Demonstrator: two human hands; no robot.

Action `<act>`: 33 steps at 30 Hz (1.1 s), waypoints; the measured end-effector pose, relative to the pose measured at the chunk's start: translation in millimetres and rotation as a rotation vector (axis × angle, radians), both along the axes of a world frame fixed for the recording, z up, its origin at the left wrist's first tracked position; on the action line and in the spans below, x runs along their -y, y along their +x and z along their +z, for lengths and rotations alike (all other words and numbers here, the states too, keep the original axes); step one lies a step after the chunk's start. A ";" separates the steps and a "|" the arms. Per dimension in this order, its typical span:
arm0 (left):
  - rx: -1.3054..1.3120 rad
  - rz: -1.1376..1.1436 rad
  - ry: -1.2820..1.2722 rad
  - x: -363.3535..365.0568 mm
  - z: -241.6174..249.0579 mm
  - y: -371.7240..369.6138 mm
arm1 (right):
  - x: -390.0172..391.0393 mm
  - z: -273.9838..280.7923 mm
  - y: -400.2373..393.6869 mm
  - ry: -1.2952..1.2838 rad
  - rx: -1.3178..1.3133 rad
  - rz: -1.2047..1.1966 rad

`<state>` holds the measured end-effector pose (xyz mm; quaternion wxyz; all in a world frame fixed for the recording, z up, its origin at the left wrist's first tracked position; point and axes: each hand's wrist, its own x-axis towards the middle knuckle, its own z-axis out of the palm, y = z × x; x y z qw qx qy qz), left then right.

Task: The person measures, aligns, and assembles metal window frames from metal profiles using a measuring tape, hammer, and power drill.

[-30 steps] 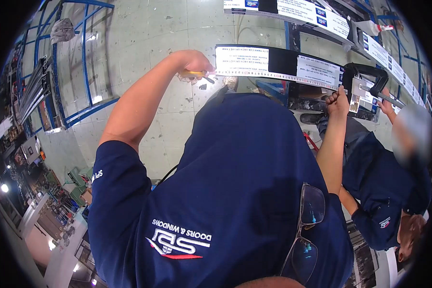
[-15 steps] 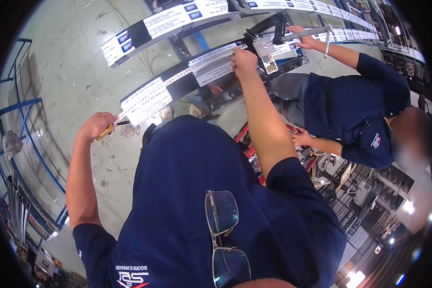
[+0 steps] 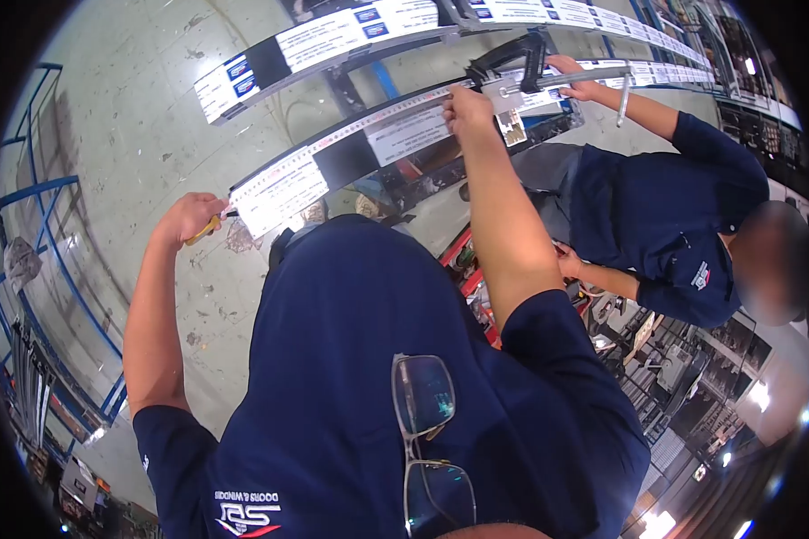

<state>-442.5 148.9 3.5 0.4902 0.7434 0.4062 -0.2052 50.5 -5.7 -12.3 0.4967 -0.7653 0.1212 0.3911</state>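
Note:
A measuring tape (image 3: 368, 118) stretches along the far edge of a long profile (image 3: 346, 162) covered with white printed film and black bands. At the profile's left end my left hand (image 3: 191, 218) is closed on the tape's end, and a yellow-handled tool (image 3: 204, 231) with a dark tip sits in the same hand. My right hand (image 3: 468, 111) pinches the tape farther right, close to a metal clamp (image 3: 521, 79) with a black arm. What exactly lies between the right fingertips is too small to tell.
A second film-covered profile (image 3: 324, 47) runs behind. At the right stands a co-worker (image 3: 665, 216), one hand (image 3: 577, 77) near the clamp. Blue metal racks (image 3: 40, 190) are at the left, and red equipment (image 3: 476, 292) is below the bench.
The tape has shifted from the middle of the profile's face to its far edge. My right hand has moved slightly right. The clamp's black arm looks more tilted.

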 end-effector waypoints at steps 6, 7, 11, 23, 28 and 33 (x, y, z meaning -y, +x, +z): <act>-0.142 -0.310 0.082 -2.1 25.6 16.7 | 8.1 -38.3 26.0 0.097 0.010 0.084; -0.106 -0.216 0.047 -0.8 20.6 14.6 | 9.0 -30.6 25.1 0.101 -0.046 0.105; -0.039 -0.049 -0.065 -1.7 10.9 10.8 | 6.6 -9.9 19.3 0.027 -0.085 0.142; -0.149 -0.017 -0.091 -5.2 23.3 18.0 | 7.8 -12.2 22.4 0.022 -0.070 0.142; -0.162 -0.148 -0.043 -7.7 21.7 19.0 | 7.7 -11.2 21.9 0.014 -0.071 0.159; -0.217 -0.209 -0.039 -7.5 29.2 22.7 | 8.3 -14.0 24.3 0.023 -0.065 0.151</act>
